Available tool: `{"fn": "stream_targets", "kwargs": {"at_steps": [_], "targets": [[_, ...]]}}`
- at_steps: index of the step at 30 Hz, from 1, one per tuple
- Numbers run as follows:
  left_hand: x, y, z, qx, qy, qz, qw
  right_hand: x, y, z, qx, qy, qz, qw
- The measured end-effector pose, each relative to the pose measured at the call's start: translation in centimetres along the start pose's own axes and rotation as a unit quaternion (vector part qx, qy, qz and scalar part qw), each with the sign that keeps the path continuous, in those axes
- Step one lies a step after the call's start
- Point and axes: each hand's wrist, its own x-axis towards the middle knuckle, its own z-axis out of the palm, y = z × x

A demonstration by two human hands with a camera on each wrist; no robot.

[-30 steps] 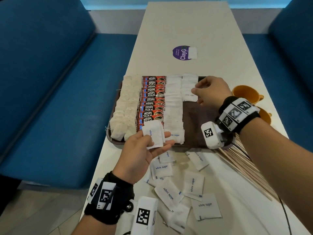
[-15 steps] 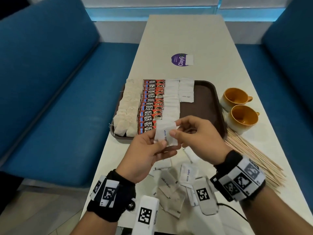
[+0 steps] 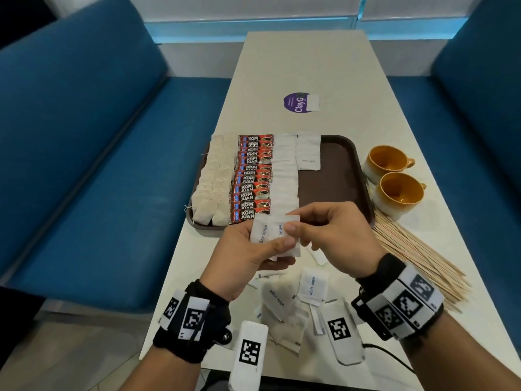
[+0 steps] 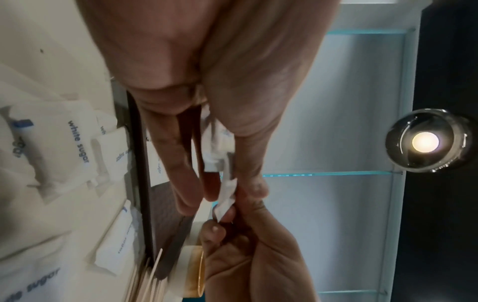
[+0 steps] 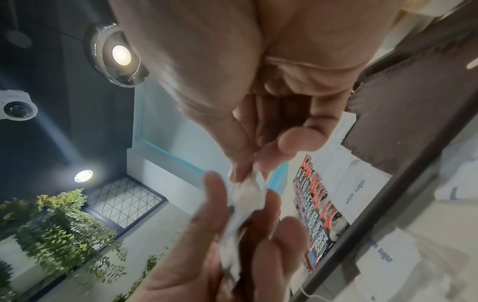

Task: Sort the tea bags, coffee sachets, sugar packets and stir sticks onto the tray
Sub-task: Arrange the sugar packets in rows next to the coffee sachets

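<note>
A brown tray (image 3: 338,176) carries a column of tea bags (image 3: 212,182), a column of red coffee sachets (image 3: 252,179) and two columns of white sugar packets (image 3: 308,152). Just in front of the tray my left hand (image 3: 248,249) holds a small stack of sugar packets (image 3: 267,235) between thumb and fingers. My right hand (image 3: 324,230) pinches the top packet of that stack (image 4: 225,196) by its right edge. More sugar packets (image 3: 313,286) lie loose on the table below my hands. Wooden stir sticks (image 3: 417,252) lie in a fan at the right.
Two orange cups (image 3: 394,179) stand right of the tray, above the sticks. A purple round sticker (image 3: 296,103) sits farther up the white table (image 3: 310,57). Blue bench seats flank the table on both sides. The tray's right part is bare.
My right hand came back from the tray's far sugar column to the stack in my left hand and now pinches the top packet. The left hand has kept holding the stack.
</note>
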Motion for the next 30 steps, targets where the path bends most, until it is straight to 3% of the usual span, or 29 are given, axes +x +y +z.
{"fn": "stream_targets", "kwargs": {"at_steps": [5,9,13,17,21,30], "targets": [[0.0,0.9,0.2,-0.137,0.022,-0.029,0.99,0.4,0.2,-1.2,0.005,0.024,0.007,1.0],[0.2,0.6,-0.5,-0.169,0.026,-0.044,0.984,0.3,-0.1,-2.0,0.045,0.01,-0.004,0.999],[0.1,0.3,-0.4,-0.184,0.007,-0.06,0.981,-0.3,-0.6,-2.5,0.109,-0.04,-0.065,0.991],[0.1,0.4,-0.2,-0.222,-0.014,-0.057,0.973,-0.3,-0.1,-2.7,0.06,-0.053,-0.092,0.993],[0.5,-0.1,-0.6,-0.181,-0.027,-0.017,0.983,-0.2,0.8,-2.5,0.023,-0.034,-0.069,0.997],[1.5,-1.0,-0.2,-0.126,0.033,0.029,0.991,0.6,1.7,-1.9,0.06,-0.017,-0.02,0.998]]}}
